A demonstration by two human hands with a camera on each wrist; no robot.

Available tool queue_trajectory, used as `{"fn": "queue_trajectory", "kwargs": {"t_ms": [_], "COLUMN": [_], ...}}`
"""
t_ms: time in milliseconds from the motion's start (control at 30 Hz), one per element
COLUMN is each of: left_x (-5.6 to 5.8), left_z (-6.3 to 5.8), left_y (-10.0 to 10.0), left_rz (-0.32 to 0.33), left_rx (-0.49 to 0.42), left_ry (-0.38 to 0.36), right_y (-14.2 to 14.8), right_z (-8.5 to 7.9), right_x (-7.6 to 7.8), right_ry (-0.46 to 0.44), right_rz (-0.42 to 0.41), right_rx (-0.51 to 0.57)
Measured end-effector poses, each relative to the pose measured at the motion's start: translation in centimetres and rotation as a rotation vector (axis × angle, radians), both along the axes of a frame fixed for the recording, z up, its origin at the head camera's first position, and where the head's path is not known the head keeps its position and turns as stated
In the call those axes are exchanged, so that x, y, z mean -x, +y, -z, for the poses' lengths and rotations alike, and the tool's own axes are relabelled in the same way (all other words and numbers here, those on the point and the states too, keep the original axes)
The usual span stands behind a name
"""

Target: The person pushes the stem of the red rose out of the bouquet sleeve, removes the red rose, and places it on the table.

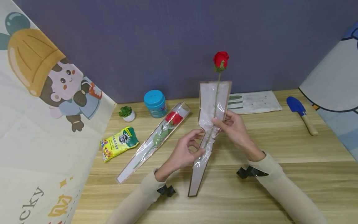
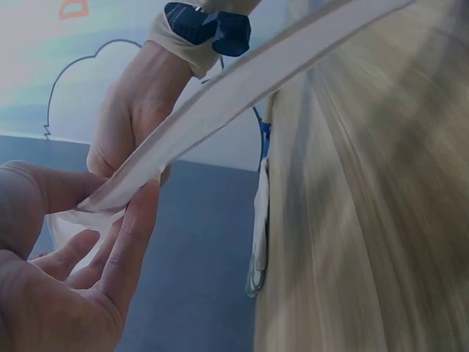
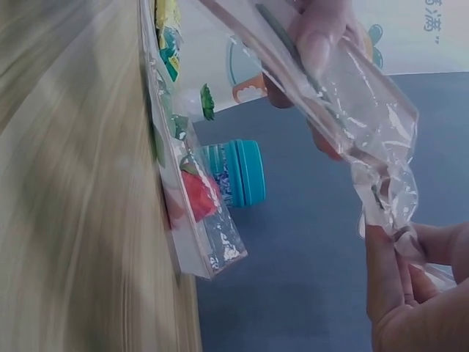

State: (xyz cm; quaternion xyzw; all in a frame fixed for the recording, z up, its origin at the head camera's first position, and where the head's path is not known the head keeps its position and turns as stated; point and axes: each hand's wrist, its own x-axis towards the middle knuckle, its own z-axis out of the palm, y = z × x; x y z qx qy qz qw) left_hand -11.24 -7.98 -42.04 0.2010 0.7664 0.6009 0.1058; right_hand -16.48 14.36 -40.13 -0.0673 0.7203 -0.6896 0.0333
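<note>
A long tapering flower sleeve (image 1: 199,174), clear film over a pale backing, is held up over the table. Inside it runs the thin stem of a red rose (image 1: 221,60), whose bloom rises above the sleeve's wide top. My left hand (image 1: 183,151) pinches the sleeve's narrow lower half between thumb and fingers. Higher up, my right hand (image 1: 236,129) grips the sleeve's right edge, its thumb pressing the film by the stem. Crumpled film (image 3: 385,183) bunches between both hands in the right wrist view. In the left wrist view, the sleeve's backing (image 2: 220,110) hides part of the right hand.
Left of my hands lies another sleeved rose (image 1: 158,140). Beyond it are a blue-lidded jar (image 1: 155,104), a small potted succulent (image 1: 127,113) and a yellow-green packet (image 1: 118,143). White gloves (image 1: 257,102) lie at the back, a blue trowel (image 1: 302,115) at right.
</note>
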Motion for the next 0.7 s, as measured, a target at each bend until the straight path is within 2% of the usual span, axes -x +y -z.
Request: {"fn": "queue_trajectory", "kwargs": {"t_ms": [200, 333, 433, 600, 700], "left_x": [-0.3, -0.4, -0.4, -0.4, -0.4], "left_z": [0.2, 0.5, 0.7, 0.7, 0.5], "left_y": [0.5, 0.7, 0.6, 0.4, 0.3], "left_rz": [0.036, 0.088, 0.102, 0.100, 0.095], "left_rx": [0.016, 0.020, 0.044, 0.089, 0.075], "left_ry": [-0.017, -0.043, -0.048, -0.041, -0.059], "right_y": [0.7, 1.2, 1.4, 1.3, 1.2], "right_z": [-0.3, -0.6, -0.7, -0.8, -0.8], "right_x": [0.1, 0.3, 0.4, 0.4, 0.4], "right_ry": [0.023, 0.054, 0.078, 0.080, 0.060], "right_rz": [0.043, 0.074, 0.079, 0.064, 0.066], "right_rx": [0.043, 0.128, 0.181, 0.176, 0.157]}}
